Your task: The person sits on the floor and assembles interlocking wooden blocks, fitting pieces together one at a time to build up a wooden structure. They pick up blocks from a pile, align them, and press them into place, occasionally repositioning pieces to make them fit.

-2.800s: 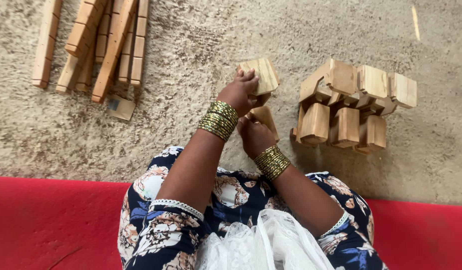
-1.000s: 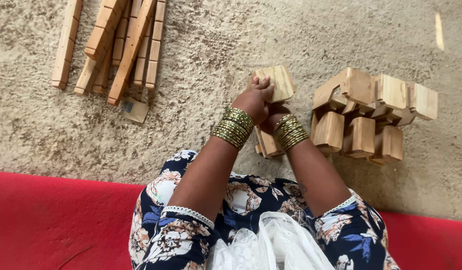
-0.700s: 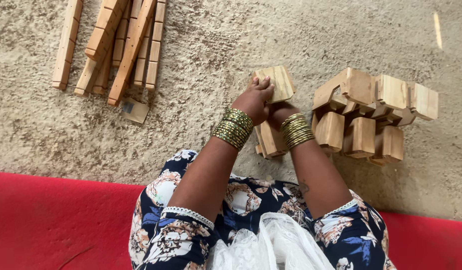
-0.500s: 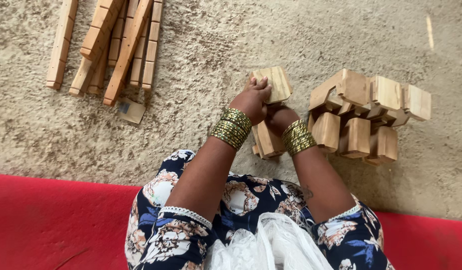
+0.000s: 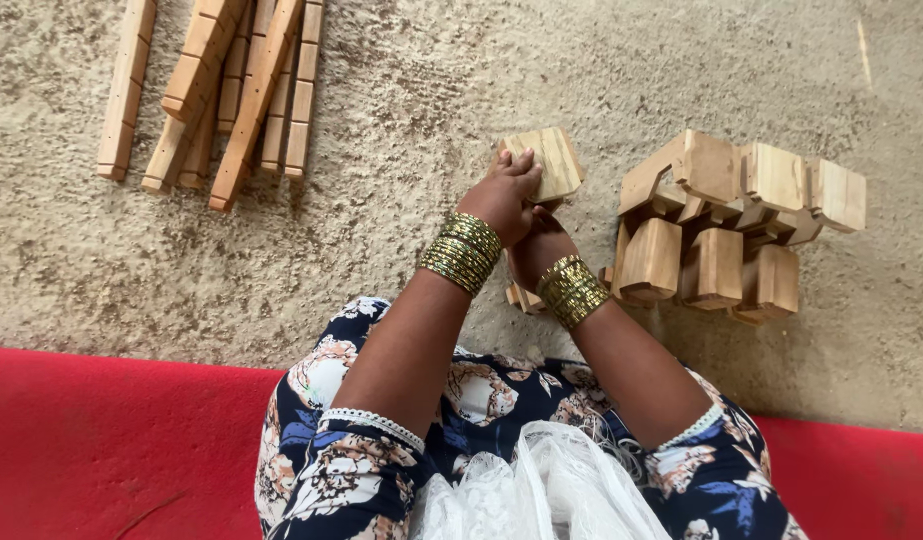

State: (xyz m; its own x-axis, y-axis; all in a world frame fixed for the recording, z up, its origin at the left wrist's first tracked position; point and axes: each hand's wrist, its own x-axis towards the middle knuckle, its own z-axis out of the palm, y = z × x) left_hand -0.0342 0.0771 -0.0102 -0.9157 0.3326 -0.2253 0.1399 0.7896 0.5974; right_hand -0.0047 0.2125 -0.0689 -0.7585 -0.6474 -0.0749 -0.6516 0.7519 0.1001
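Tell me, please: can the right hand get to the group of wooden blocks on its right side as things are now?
Probably yes. The right hand is next to the group of wooden blocks, with only bare floor between them. But it is now holding the wooden piece together with the left hand, so it is not free.

Seen from above, both forearms reach forward and slightly inward from short flowered sleeves, so that the two hands meet close together in front of the body. The left hand (image 5: 503, 195) lies palm down, back facing the camera, its fingers (image 5: 521, 172) curled forward and closed over what it grips. The right hand (image 5: 539, 248) sits just below and behind it, touching it, wrist bent, its fingers mostly hidden under the left hand. Each wrist wears a stack of gold bangles. The left forearm slants up to the right; the right forearm slants up to the left.
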